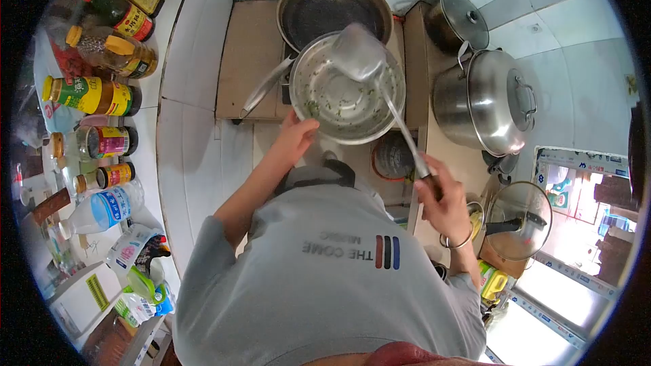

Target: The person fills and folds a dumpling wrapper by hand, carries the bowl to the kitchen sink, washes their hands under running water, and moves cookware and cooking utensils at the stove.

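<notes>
A steel bowl (325,118) with bits of green stuck to its inside is held up in front of the stove. My left hand (297,137) grips its lower left rim. Closed round the dark handle of a metal spatula (400,118), my right hand (444,193) is right of the bowl. The spatula's broad head, blurred, is over the bowl's upper part. Just behind the bowl sits a dark frying pan (332,17), its handle pointing down and left.
A large steel pot (461,98) and a smaller lidded pot (451,24) stand at the right. A glass lid (519,234) lies lower right. Sauce bottles (102,97) line the left shelf. A brown cooktop edge (247,61) borders the pan.
</notes>
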Demonstrator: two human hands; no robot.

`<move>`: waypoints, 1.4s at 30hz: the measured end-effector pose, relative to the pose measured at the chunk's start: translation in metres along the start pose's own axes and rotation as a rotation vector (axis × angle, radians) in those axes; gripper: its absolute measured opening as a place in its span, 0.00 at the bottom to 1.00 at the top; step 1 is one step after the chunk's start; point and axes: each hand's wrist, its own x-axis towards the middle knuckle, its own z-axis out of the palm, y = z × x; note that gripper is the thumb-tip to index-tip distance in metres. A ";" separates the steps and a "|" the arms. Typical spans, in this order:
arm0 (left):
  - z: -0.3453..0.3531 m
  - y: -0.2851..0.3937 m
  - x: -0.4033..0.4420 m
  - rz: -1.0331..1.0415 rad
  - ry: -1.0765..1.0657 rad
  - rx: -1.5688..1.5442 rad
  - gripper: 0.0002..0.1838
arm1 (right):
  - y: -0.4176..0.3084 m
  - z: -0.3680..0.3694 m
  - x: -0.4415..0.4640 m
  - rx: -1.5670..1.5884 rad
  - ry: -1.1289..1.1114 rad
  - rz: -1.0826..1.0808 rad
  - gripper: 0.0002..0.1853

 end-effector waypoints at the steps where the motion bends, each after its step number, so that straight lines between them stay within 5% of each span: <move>1: -0.009 0.001 -0.005 -0.061 0.050 0.040 0.40 | -0.002 -0.005 0.007 0.033 0.045 0.034 0.20; 5: -0.016 0.015 -0.040 0.015 0.120 0.078 0.38 | 0.001 -0.007 0.060 0.068 0.147 0.058 0.16; 8: -0.028 0.020 -0.053 -0.018 0.133 0.152 0.45 | 0.042 0.008 0.118 0.162 0.130 -0.051 0.17; 18: -0.032 0.023 -0.073 -0.124 0.148 0.168 0.36 | 0.082 0.053 0.219 0.145 0.012 0.024 0.20; 34: -0.036 0.036 -0.083 -0.369 0.021 0.209 0.29 | 0.093 0.060 0.256 0.484 -0.189 0.280 0.12; 42: -0.024 0.060 -0.089 -0.178 0.054 0.326 0.24 | 0.103 0.072 0.270 0.697 -0.260 0.291 0.11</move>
